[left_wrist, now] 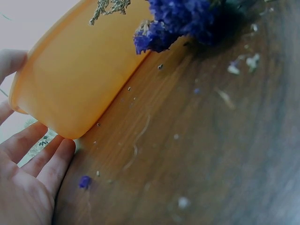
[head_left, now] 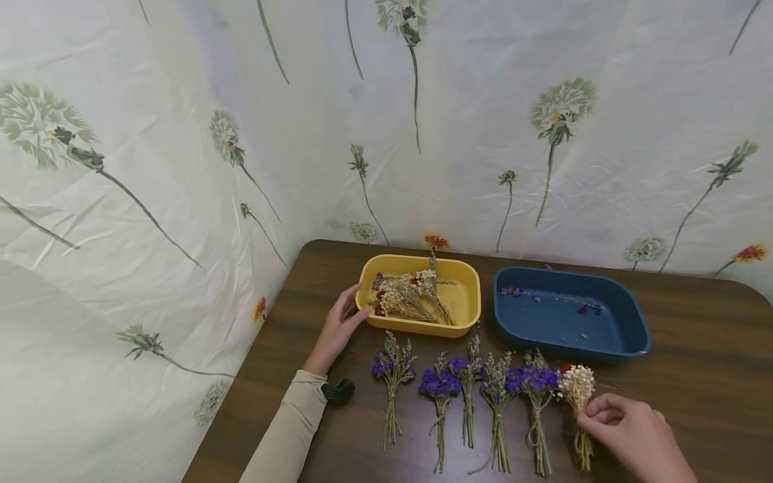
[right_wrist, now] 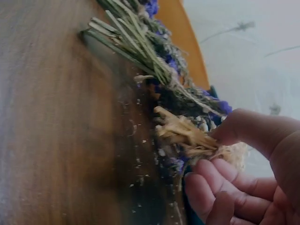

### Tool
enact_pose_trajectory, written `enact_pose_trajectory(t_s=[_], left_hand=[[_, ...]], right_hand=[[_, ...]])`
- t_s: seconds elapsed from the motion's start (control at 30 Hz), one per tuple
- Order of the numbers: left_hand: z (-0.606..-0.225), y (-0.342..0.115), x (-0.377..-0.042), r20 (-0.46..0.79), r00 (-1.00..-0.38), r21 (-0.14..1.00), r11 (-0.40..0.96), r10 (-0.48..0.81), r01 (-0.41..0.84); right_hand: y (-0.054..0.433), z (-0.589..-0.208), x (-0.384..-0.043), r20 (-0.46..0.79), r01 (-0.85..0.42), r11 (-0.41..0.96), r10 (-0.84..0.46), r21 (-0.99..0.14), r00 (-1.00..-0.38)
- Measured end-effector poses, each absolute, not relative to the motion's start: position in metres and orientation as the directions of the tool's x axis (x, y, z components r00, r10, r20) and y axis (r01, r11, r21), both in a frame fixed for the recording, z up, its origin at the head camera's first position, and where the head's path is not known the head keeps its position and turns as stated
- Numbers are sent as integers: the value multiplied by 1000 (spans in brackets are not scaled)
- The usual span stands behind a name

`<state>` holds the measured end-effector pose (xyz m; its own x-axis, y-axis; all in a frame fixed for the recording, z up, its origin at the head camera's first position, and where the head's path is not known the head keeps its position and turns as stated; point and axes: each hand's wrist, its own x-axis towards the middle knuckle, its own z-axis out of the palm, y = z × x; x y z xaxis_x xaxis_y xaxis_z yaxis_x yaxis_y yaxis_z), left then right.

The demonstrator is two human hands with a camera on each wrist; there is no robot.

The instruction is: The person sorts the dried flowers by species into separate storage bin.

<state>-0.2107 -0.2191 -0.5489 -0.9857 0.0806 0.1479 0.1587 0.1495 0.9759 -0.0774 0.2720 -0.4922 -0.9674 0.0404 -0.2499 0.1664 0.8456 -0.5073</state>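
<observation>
Right hand (head_left: 634, 429): thumb and fingertips pinch the stems of a white-flowered bundle (head_left: 578, 386), positioned just in front of the blue tray (head_left: 543, 329), which contains loose purple blossoms (head_left: 587, 308). Left hand (head_left: 338, 329): fingers extended, touching the outer end of the yellow tray (head_left: 417, 327), located left of the blue tray and containing dried bundles (head_left: 401, 296). Five purple-flowered bundles (head_left: 534, 380) lie in a row, running leftward from in front of the blue tray.

On the table (head_left: 700, 335), a row of bouquets (head_left: 498, 389) lies before the left tray (head_left: 417, 329), holding other bundles (head_left: 401, 298), and right tray (head_left: 561, 325).
</observation>
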Motion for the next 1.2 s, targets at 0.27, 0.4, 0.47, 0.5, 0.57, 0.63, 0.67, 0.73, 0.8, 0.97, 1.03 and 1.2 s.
enact_pose_trajectory(t_s=[0.27,0.4,0.47,0.5,0.57,0.63,0.67,0.73,0.8,0.97,1.03,1.2], left_hand=[[-550,-219,-212,159,-984,968,183,77,170],[-550,-219,-212,156,-985,967,190,75,168],[-549,-219,-212,155,-985,967,192,75,167],[-549,-219,-212,154,-985,967,192,76,166],[-549,-219,-212,154,-985,968,190,77,166],[-549,-219,-212,150,-986,969,188,76,162],[-549,-219,-212,148,-986,969,186,77,160],[-549,-219,-212,145,-987,971,183,76,157],[-549,-219,-211,142,-987,971,181,77,154],[-548,-219,-211,146,-986,970,183,80,158],[-548,-219,-211,145,-986,970,185,81,157],[-548,-219,-210,145,-986,970,184,82,158]], right_hand=[[274,-480,-77,-226,179,817,62,-549,-972],[274,-475,-76,-187,166,795,67,-584,-980],[273,-473,-74,-139,133,788,61,-602,-988],[272,-472,-74,-113,115,783,57,-612,-992],[270,-471,-73,-64,75,778,46,-624,-997],[268,-470,-73,-35,45,771,30,-635,-999],[267,-470,-74,-26,33,769,21,-638,-999],[265,-468,-74,-11,8,765,1,-644,-1000],[263,-466,-74,-3,-11,756,-18,-654,-1000],[255,-461,-73,29,-66,737,-63,-673,-998],[251,-459,-74,35,-79,734,-75,-674,-997],[244,-455,-80,43,-97,744,-92,-662,-995]])
